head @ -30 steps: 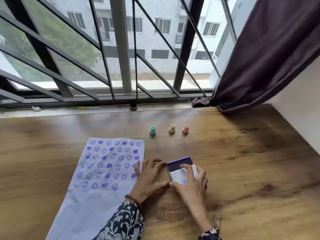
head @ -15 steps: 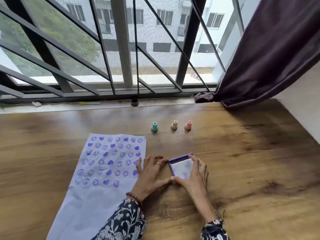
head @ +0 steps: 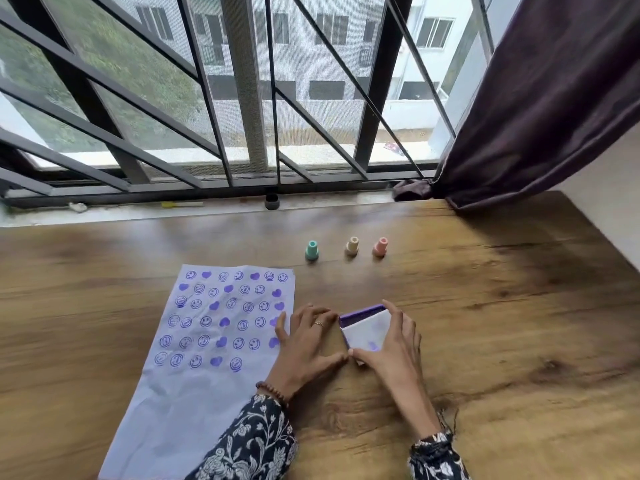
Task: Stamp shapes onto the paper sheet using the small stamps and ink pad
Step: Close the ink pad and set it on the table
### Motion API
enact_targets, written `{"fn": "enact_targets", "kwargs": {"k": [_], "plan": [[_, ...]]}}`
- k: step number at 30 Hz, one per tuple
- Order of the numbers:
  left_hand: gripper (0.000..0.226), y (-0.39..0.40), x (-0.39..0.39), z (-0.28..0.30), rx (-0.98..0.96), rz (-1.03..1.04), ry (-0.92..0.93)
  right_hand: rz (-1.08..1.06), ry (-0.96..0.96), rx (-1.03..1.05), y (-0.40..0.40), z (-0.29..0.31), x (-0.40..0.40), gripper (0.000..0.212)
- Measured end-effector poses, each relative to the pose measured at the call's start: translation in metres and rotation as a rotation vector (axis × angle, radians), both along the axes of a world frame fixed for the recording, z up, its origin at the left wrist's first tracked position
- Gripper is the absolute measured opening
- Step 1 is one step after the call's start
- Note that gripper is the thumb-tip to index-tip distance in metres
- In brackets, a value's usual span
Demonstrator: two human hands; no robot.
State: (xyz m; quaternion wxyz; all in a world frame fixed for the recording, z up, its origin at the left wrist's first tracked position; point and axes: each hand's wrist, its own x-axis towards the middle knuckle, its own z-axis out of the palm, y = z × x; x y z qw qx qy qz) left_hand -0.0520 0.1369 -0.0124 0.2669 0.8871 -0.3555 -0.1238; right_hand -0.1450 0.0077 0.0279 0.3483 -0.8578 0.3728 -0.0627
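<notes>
A pale paper sheet [head: 194,382] lies on the wooden table [head: 502,341], its upper half covered in purple smiley and heart prints. The ink pad [head: 367,329] sits just right of it, its white lid nearly down and a purple strip showing at the far edge. My right hand [head: 398,348] grips the lid from the right and near side. My left hand [head: 308,344] rests flat with fingers spread against the pad's left edge, its thumb meeting my right thumb. Three small stamps stand upright beyond: teal [head: 312,250], cream [head: 352,245] and pink [head: 380,246].
A barred window [head: 242,98] runs along the table's far edge, with a small black cap [head: 272,201] and a yellow item [head: 181,204] on the sill. A dark curtain [head: 554,98] hangs at the far right corner, beside a white wall.
My right hand has pressed the white lid further down over the purple pad, so less purple shows than a second ago. My left hand has stayed beside the pad.
</notes>
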Motion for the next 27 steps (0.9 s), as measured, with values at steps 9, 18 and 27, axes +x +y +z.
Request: {"fn": "enact_targets", "kwargs": {"k": [9,18,27], "plan": [[0.066,0.0,-0.001,0.001,-0.016,0.009,0.034,-0.02,-0.031,-0.022,0.002,0.002,0.005,0.094],[0.065,-0.001,-0.001,0.001,-0.023,0.003,0.033,-0.013,-0.072,-0.04,-0.004,-0.004,-0.001,0.091],[0.061,-0.003,-0.004,0.009,-0.008,0.031,0.042,-0.054,-0.229,0.146,-0.016,-0.004,0.001,0.084]]}}
